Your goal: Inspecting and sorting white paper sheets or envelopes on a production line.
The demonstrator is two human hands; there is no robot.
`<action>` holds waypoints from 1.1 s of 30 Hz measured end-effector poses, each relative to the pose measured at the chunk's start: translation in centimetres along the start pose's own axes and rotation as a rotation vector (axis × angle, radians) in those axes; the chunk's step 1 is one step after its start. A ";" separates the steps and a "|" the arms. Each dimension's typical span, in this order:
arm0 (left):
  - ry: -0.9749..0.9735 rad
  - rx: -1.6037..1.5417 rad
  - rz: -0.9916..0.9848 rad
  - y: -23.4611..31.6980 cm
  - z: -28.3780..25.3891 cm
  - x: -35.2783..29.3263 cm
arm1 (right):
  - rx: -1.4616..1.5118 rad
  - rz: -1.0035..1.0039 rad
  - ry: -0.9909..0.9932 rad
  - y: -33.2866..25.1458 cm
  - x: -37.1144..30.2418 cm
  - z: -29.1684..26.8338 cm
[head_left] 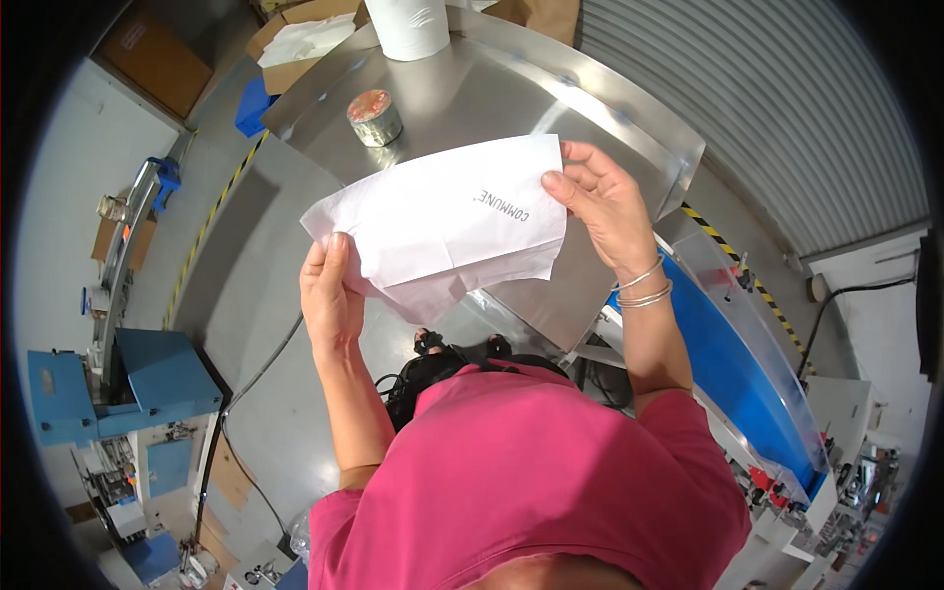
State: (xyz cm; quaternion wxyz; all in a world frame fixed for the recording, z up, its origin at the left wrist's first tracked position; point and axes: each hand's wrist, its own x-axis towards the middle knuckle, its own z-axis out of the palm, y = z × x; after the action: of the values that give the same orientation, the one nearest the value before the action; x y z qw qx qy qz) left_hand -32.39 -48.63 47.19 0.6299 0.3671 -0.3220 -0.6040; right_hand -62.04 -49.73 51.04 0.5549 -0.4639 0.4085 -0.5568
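A thin white sheet [442, 216], paper-like and creased, is stretched between my two hands above the near part of the metal table. Dark print shows near its right end, upside down to me. Its lower edge droops, and a second layer or fold shows there. My left hand [331, 290] pinches the left end, thumb on top. At the upper right corner, my right hand [600, 202] grips the sheet between thumb and fingers. Whether the sheet is a single piece or a flat bag, I cannot tell.
On the steel table [492, 88] stand a roll of tape [375, 118] and a white cylindrical container [408, 28]. An open cardboard box [285, 44] lies beyond. A blue conveyor belt [718, 354] with a clear guard runs at right. Blue machinery [162, 369] stands at left.
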 end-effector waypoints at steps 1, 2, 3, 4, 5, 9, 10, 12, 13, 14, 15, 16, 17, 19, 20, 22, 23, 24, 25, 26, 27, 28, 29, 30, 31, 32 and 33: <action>-0.006 0.012 0.007 0.0 0.0 0.0 | 0.005 0.004 -0.002 -0.1 0.0 0.0; -0.008 0.015 0.003 0.0 0.0 0.0 | 0.008 0.005 0.002 -0.1 -0.1 0.1; 0.004 0.012 0.011 0.0 0.1 0.0 | 0.002 0.006 0.015 -0.1 0.0 0.1; 0.016 0.009 0.018 -0.1 0.1 0.0 | -0.005 0.007 0.028 0.0 0.0 0.0; 0.017 0.014 0.011 -0.1 0.0 0.0 | 0.000 0.013 0.033 0.1 0.1 0.0; 0.054 -0.023 -0.015 -0.3 0.2 0.6 | -0.022 0.002 0.029 0.9 0.9 -0.5; 0.080 -0.082 -0.023 -0.4 0.4 0.7 | 0.106 0.052 -0.032 0.7 0.8 -0.3; 0.112 -0.129 -0.022 -0.1 1.8 0.7 | 0.216 0.182 -0.229 2.3 1.2 -1.4; 0.137 -0.179 -0.020 0.0 2.2 0.8 | 0.135 0.193 -0.270 3.2 0.7 -1.4; 0.148 -0.176 -0.014 -0.5 1.2 1.4 | 0.056 0.201 -0.317 3.7 0.3 -1.1; 0.141 -0.149 -0.024 -1.1 -0.3 2.1 | -0.018 0.227 -0.271 4.5 0.1 -1.0; 0.134 -0.123 -0.034 -1.6 -1.6 2.4 | -0.015 0.231 -0.281 4.5 0.2 -0.9; 0.114 -0.091 -0.030 -1.3 -0.8 2.0 | 0.012 0.204 -0.239 4.7 0.1 -1.0; 0.138 -0.033 -0.022 -1.6 -0.6 1.9 | 0.040 0.169 -0.193 4.8 -0.1 -1.0; 0.149 0.027 -0.011 -1.6 -0.4 1.9 | 0.039 0.174 -0.196 4.6 -0.1 -1.1; 0.161 -0.002 -0.067 -1.0 0.2 1.7 | -0.008 0.189 -0.140 4.3 -0.2 -1.1; 0.166 -0.030 -0.123 -0.8 0.4 1.6 | -0.010 0.193 -0.141 4.3 -0.3 -1.2; 0.169 -0.033 -0.126 -0.9 0.2 1.6 | 0.032 0.162 -0.126 4.5 -0.3 -1.3; 0.117 -0.055 -0.226 -1.2 -0.4 1.7 | 0.073 0.131 -0.110 4.7 -0.3 -1.4; 0.065 -0.079 -0.322 -1.5 -1.1 1.9 | 0.071 0.134 -0.113 5.0 -0.2 -1.6; 0.095 -0.081 -0.357 -2.4 -2.1 2.0 | 0.065 0.123 -0.070 5.3 -0.1 -1.9; 0.006 0.030 -0.353 -3.3 -2.8 1.9 | 0.059 0.112 -0.025 5.6 0.1 -2.1; -0.085 0.140 -0.356 -3.9 -2.4 1.4 | 0.057 0.120 -0.021 6.0 0.0 -2.5; -0.055 0.170 -0.372 -3.7 -0.8 0.9 | -0.026 0.125 0.034 6.4 -0.1 -2.9; -0.054 0.167 -0.385 -4.6 -1.4 1.1 | -0.109 0.132 0.090 7.0 -0.2 -3.4; -0.082 0.260 -0.395 -5.8 -2.6 1.4 | -0.112 0.143 0.093 7.7 -0.5 -3.8; -0.115 0.353 -0.408 -6.1 -2.2 1.5 | -0.207 0.156 0.126 8.6 -0.8 -4.6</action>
State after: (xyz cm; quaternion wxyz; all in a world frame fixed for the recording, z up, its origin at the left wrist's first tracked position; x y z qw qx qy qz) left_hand -33.61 -49.93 40.83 0.4022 0.4934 -0.3770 -0.6728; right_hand -64.43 -49.66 41.57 0.5189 -0.4498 0.5326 -0.4948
